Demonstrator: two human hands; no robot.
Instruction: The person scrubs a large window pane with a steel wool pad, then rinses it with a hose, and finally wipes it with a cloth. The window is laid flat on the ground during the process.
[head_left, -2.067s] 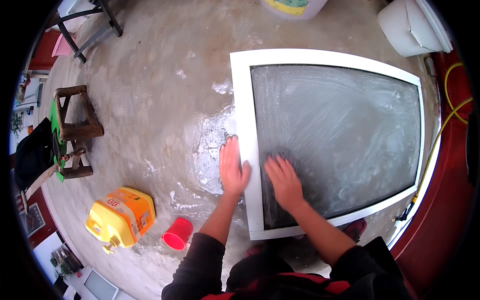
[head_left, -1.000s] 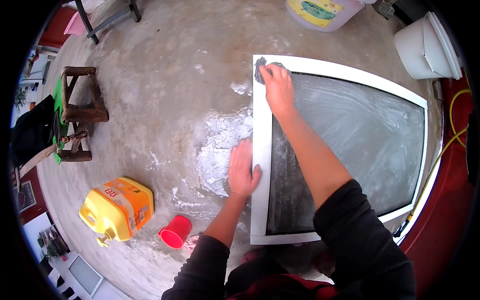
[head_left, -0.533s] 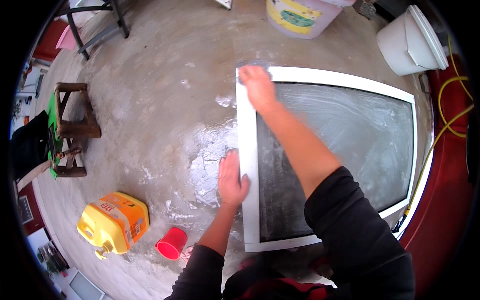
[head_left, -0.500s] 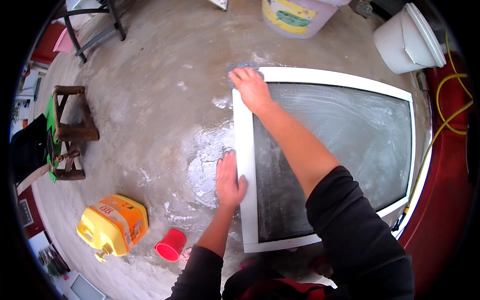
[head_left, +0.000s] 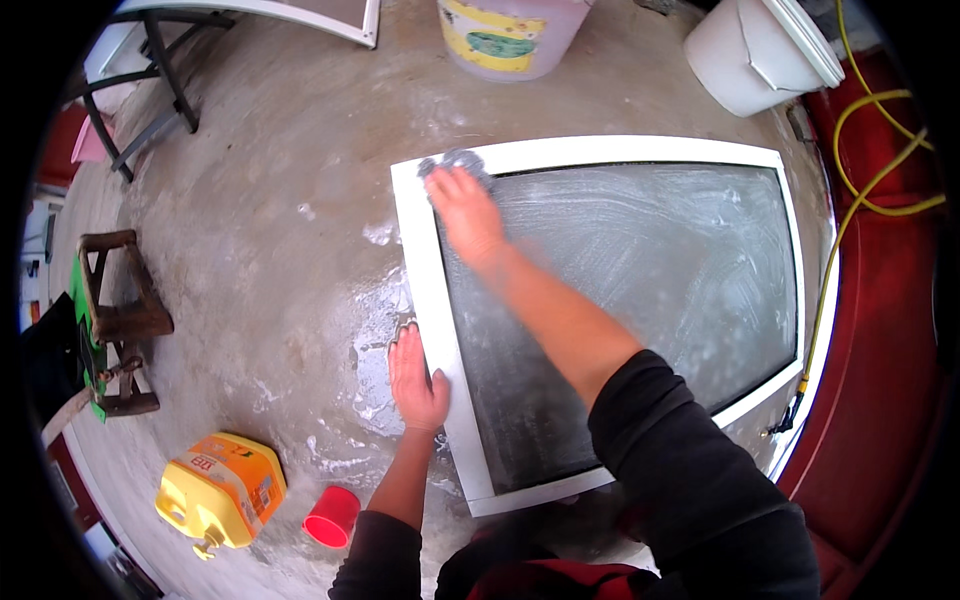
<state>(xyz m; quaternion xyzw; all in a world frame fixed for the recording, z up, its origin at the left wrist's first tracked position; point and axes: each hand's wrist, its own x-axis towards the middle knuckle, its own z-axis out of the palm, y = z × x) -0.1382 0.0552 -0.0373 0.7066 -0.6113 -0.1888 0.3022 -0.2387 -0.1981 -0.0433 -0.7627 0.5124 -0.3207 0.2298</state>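
Observation:
A white-framed glass window panel [head_left: 585,150] lies flat, its dark glass streaked with whitish suds. My right hand [head_left: 465,215] presses a grey scouring pad [head_left: 465,160] onto the frame's far left corner; the pad bulges past my fingertips, and its exact material is hard to tell. My left hand [head_left: 415,388] rests against the frame's left side, fingers stretched out along its outer edge and thumb toward the frame. Nothing shows in that hand. Foamy water wets the concrete floor beside it.
A yellow jug with a pump [head_left: 222,490] and a red cup [head_left: 332,517] stand at the near left. Farther left is a wooden stool [head_left: 125,320]. A pink-white bucket [head_left: 510,40] and a white bucket [head_left: 755,60] stand beyond the panel; a yellow hose [head_left: 845,225] runs along the right.
My right hand and the scouring pad have shifted slightly inward from the frame's corner, along the far bar. My left hand stays at the left edge. The whole view has turned slightly.

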